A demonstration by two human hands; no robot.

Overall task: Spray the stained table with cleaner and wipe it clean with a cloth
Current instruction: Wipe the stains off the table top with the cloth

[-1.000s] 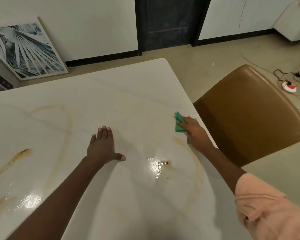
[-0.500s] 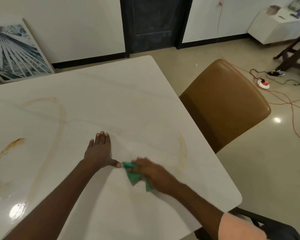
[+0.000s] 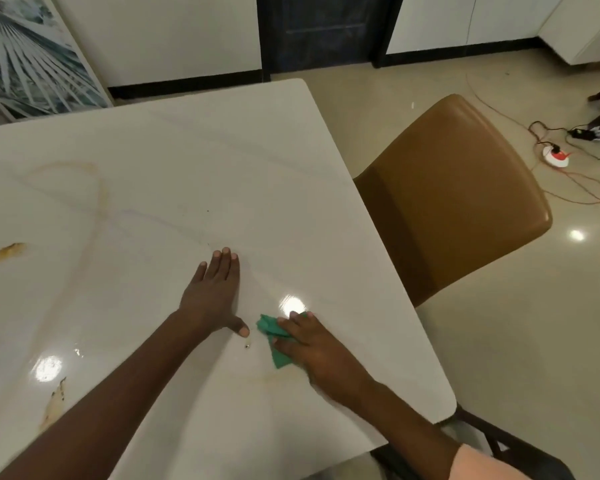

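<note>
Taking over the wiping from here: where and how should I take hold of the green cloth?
Probably the bunched free end of the green cloth, coming from the left. The right hand presses flat on the rest, and only that crumpled end stands proud of the table; the left hand lies close beside it.

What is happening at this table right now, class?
A person is wiping a stained white table. The right hand presses a green cloth on the top near the front edge, while the left hand rests flat beside it. Brown stains remain on the left side.
</note>
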